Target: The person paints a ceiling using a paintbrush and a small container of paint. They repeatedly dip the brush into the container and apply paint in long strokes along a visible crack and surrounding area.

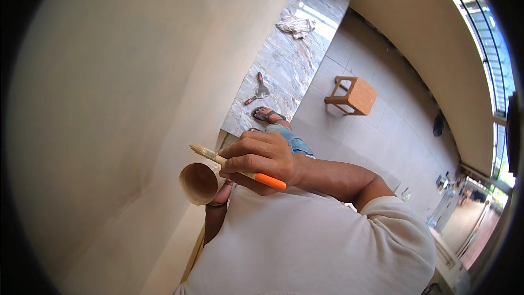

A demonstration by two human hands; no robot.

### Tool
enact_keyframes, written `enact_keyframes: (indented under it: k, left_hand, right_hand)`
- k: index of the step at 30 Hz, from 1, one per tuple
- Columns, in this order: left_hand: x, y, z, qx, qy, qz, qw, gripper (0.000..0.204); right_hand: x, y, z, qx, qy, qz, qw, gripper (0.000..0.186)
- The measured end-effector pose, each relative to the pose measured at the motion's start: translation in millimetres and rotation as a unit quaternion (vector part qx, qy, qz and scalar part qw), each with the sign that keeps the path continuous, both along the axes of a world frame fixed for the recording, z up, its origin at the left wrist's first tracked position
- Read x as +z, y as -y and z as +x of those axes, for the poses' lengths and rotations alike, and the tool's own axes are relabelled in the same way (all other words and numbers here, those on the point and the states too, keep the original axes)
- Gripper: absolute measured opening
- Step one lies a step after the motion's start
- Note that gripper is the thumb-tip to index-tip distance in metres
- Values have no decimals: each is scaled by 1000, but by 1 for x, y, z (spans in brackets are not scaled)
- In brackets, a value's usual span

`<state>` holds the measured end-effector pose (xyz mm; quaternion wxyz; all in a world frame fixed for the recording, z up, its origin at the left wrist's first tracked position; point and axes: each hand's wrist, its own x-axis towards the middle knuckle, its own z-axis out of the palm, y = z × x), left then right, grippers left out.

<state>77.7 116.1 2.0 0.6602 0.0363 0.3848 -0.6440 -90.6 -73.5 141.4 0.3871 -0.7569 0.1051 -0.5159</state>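
Observation:
My right hand (262, 158) is closed around a paintbrush (270, 181) with an orange handle end. Its pale bristles point left, just above the mouth of a cream-coloured cup (199, 183). Below and partly behind the cup, my left hand (222, 193) grips its side; most of those fingers are hidden. The cup is tilted so that its round mouth and brownish inside show. Bristles and cup appear apart. Close on the left of both hands rises a plain beige wall (125, 104).
My sandalled foot (267, 113) stands on a glossy grey marble ledge (286, 63). Putty knives (261, 90) and a crumpled cloth (296, 25) lie farther along it. The ledge edge drops to a tiled floor (349, 131) with a brown stool (357, 97).

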Motion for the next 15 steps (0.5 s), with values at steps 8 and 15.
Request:
enact_keyframes:
  k: [8, 15]
  left_hand:
    - [11, 64, 7, -128, -79, -124, 981, 27]
    - [3, 67, 21, -182, 205, -162, 948, 28]
  right_hand:
    - [-4, -12, -25, -126, 18, 14, 992, 32]
    - [-6, -16, -28, -127, 12, 11, 992, 32]
